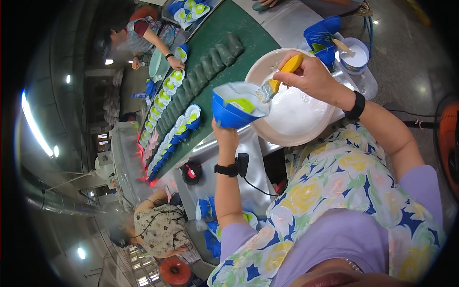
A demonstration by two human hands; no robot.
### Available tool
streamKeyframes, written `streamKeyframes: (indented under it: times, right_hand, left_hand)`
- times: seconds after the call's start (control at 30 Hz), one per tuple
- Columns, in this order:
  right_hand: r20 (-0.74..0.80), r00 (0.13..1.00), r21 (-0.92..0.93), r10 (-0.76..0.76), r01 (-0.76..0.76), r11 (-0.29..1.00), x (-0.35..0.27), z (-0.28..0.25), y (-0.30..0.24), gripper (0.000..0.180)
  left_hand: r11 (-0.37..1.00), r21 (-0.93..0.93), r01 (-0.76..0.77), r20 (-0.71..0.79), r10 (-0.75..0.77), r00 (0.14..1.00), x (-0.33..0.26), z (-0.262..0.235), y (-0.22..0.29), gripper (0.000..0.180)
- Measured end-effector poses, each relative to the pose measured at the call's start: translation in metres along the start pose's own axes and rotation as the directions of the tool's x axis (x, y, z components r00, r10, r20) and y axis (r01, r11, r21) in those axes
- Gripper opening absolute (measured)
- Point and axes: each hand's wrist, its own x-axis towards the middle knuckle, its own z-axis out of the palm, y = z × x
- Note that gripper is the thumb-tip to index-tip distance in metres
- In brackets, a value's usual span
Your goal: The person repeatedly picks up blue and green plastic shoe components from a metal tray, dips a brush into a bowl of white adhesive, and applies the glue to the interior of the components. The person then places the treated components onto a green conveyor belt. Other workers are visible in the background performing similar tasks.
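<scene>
My left hand [225,136] is closed on the underside of a blue shoe upper [229,115] with a white lining and a lime-green patch inside. My right hand [311,79] grips a brush [290,67] by its yellow handle. The bristles, coated white, touch or nearly touch the right edge of the upper. Beneath the brush is a wide pale basin [256,71], holding white liquid [299,117]. The upper overlaps the basin's left rim. My left fingers are partly hidden behind the upper.
A green conveyor belt [256,36] carries grey shoe-shaped pieces [205,67] and rows of blue-and-lime uppers [179,129]. Across it, a co-worker's hand [176,63] touches one upper. A small tub [355,57] of white liquid stands right. More uppers [205,208] lie beside my left arm.
</scene>
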Motion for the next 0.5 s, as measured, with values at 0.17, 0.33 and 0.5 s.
streamKeyframes:
  times: [0.17,0.33,0.5]
  right_hand:
    - [0.179,0.932,-0.011,-0.316,0.323,0.946,0.006,-0.004,-0.014,0.019]
    - [0.327,0.800,0.004,-0.504,0.532,0.847,0.011,0.020,-0.009,0.022]
    - [0.385,0.883,-0.156,-0.267,0.348,0.925,0.022,0.015,-0.001,0.021]
  left_hand:
    - [0.405,-0.592,0.697,0.653,-0.266,0.709,-0.017,-0.001,-0.020,0.050]
    - [0.363,-0.614,0.701,0.606,-0.353,0.713,-0.039,0.050,-0.011,0.047]
    - [0.127,-0.580,0.805,0.759,-0.275,0.590,-0.025,0.026,-0.042,0.055]
